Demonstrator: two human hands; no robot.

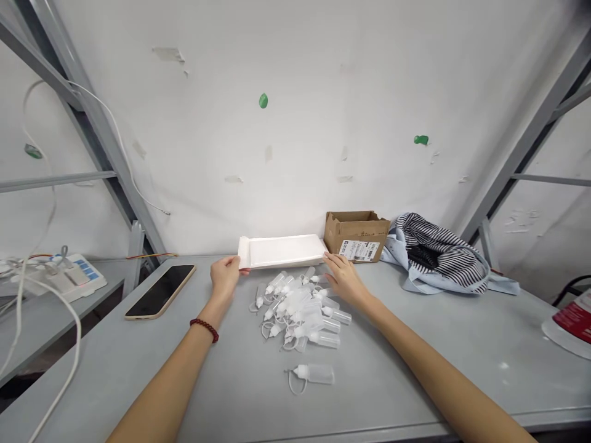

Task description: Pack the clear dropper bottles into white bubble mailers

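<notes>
Both hands reach to the far side of the scene: the left hand [225, 275] pinches the left end of a white tray [284, 249], thumb on top and fingers curled under, while the right hand [342, 278] lies flat with fingers loosely spread, its fingertips at the tray's near right corner. Behind everything stands a white wall [300, 123], flanked by slanting grey metal struts [99, 123] on both sides. A grey worktop [415, 351] runs from the wall to the near edge at the bottom of the view, with broad bare stretches at near left and across the right half. A crumpled striped garment [436, 252] lies at the back right, against the wall. The tray is shallow and long and sits close to the wall at the centre, its right end just beside an open cardboard box [356, 235]. A dark phone [160, 290] lies face up to the left, apart from the left hand and near the worktop's left edge. Between the forearms lies a heap of small clear dropper bottles [300, 307], its far side touching the tray's front edge and the right hand. One single bottle [314, 373] lies on its side nearer the viewer, apart from the heap. A red bead bracelet [204, 328] circles the left wrist.
</notes>
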